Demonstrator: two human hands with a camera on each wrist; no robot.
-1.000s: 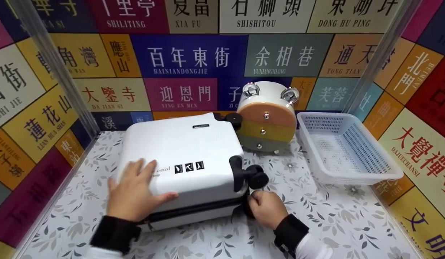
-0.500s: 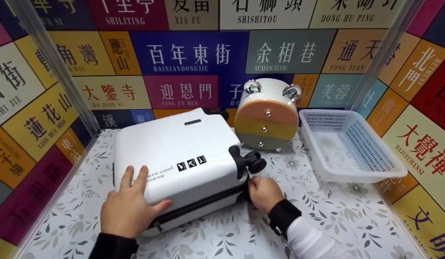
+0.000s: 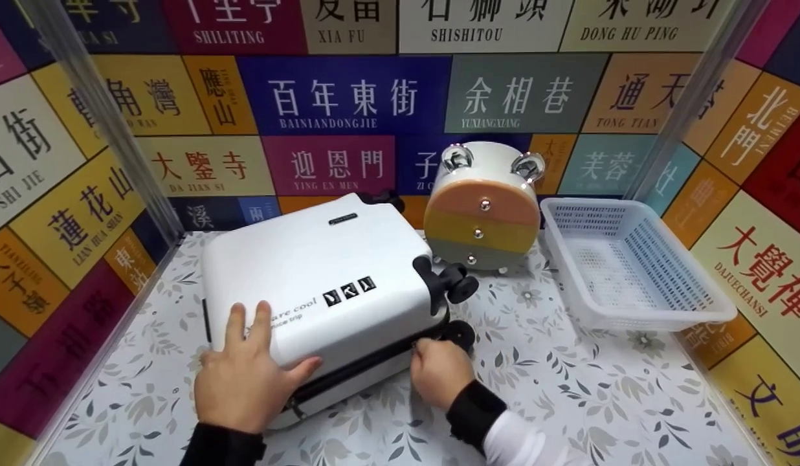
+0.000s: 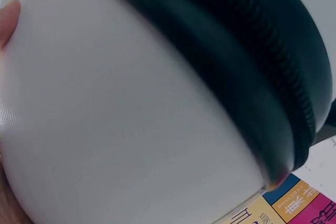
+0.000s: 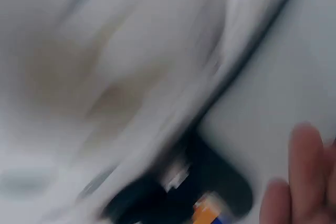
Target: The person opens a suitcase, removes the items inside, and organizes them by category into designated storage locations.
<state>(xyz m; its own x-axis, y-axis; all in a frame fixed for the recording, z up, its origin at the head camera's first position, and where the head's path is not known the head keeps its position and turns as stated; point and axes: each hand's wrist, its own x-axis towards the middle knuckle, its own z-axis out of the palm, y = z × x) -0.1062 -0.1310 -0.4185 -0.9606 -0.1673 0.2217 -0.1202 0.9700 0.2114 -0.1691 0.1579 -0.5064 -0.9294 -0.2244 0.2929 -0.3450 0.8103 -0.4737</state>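
My right hand [image 3: 442, 374], pinching the zipper [image 3: 364, 364], has slid left along the suitcase [image 3: 309, 259]; my left hand [image 3: 244, 385] lies spread atop. Drawer box [image 3: 481, 220] and basket [image 3: 659, 317] stand beyond.

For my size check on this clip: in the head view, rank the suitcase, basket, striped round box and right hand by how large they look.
Largest to smallest:
1. Suitcase
2. Basket
3. Striped round box
4. Right hand
Second and third are the closest pair; the other gaps are plain.
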